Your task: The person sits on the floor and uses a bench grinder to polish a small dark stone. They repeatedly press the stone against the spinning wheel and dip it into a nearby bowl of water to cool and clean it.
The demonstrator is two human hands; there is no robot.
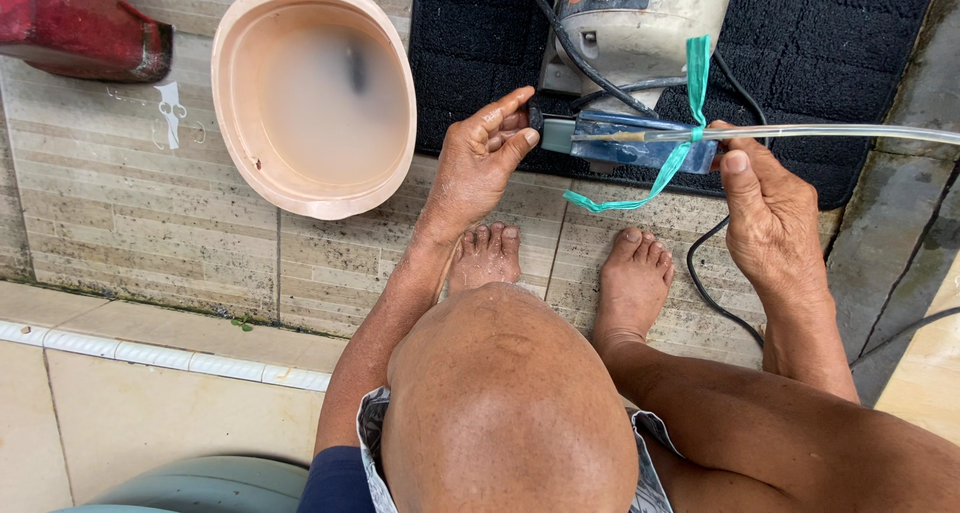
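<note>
Left hand (480, 158) pinches blue fitting's (640, 141) black end, right hand (765, 208) grips its far end by the clear tube (850, 132); uneven pull could slip the tube.

A: Where does the machine (640, 23) stand?

B: On the mat (800, 43), at the far side of the floor (130, 203), ahead of the person's feet (560, 273).

A: And the bar-shaped part (640, 141)?

B: In front of the machine, at the mat's near edge. The left hand (480, 163) holds its left end, the right hand (770, 223) its right end. A ribbon (680, 133) is tied round it, and a tube (850, 132) runs from it to the right.

A: The basin (315, 93)?

B: On the floor, left of the mat and the left hand. A cable (715, 298) lies on the floor right of the feet
</note>
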